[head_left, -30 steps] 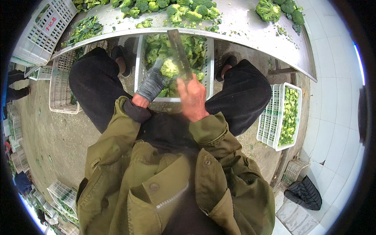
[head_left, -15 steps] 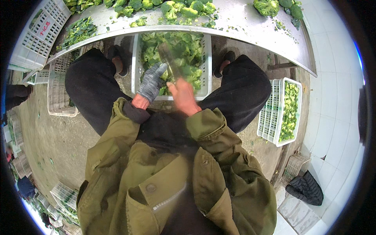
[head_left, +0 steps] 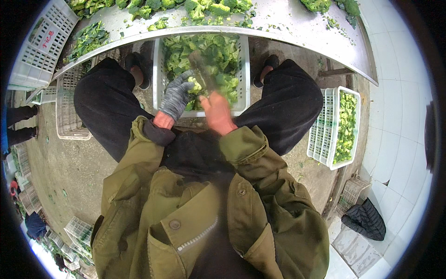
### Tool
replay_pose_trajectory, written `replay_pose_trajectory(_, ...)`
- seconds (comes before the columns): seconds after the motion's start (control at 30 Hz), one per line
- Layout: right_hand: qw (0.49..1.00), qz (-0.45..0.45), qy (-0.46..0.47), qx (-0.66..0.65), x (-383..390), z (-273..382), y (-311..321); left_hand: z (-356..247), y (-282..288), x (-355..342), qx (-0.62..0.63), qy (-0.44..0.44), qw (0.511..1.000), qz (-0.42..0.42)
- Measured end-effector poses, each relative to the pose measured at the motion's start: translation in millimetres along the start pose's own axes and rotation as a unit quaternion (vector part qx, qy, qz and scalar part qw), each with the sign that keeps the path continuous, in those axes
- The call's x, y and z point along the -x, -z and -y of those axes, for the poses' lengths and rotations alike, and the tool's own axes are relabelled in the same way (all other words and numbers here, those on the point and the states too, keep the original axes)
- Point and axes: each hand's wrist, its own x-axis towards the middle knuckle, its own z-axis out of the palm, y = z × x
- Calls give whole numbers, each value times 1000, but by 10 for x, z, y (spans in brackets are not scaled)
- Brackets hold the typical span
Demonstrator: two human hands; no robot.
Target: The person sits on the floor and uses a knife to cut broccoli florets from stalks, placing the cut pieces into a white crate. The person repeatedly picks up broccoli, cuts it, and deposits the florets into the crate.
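My left hand [head_left: 175, 98], in a grey knit glove, has its fingers closed around a small green broccoli floret [head_left: 194, 85]. In my bare right hand [head_left: 216, 111] is a knife [head_left: 199, 67], its broad dark blade blurred and pointing away from me. The blade lies just right of the floret; whether it touches cannot be made out. Both hands are over the near part of a white plastic crate [head_left: 244, 69] between my knees. Cut broccoli pieces [head_left: 179, 53] fill the crate.
A metal table [head_left: 278, 23] crosses ahead, bearing broccoli heads [head_left: 197, 8] and leaf scraps [head_left: 88, 41]. Another white crate [head_left: 321, 125] of florets stands right. Slatted crates [head_left: 42, 60] are at left, near a person's legs [head_left: 21, 125]. A black jacket [head_left: 364, 221] lies lower right.
The view has shifted slightly. Both hands keep nearly the same place over the crate, the left still on the floret, which now shows more clearly, and the right still on the blurred knife.
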Motion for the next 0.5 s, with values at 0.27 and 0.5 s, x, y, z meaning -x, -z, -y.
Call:
replay_pose_trajectory(0.27, 996, -19, 20, 82, -48, -155, -54, 77, 82, -85, 31, -3, 999, -20)
replay_pose_trajectory(0.5, 993, -37, 8, 112, -102, -234, -99, 15, 24, -17, 41, 2, 999, -18)
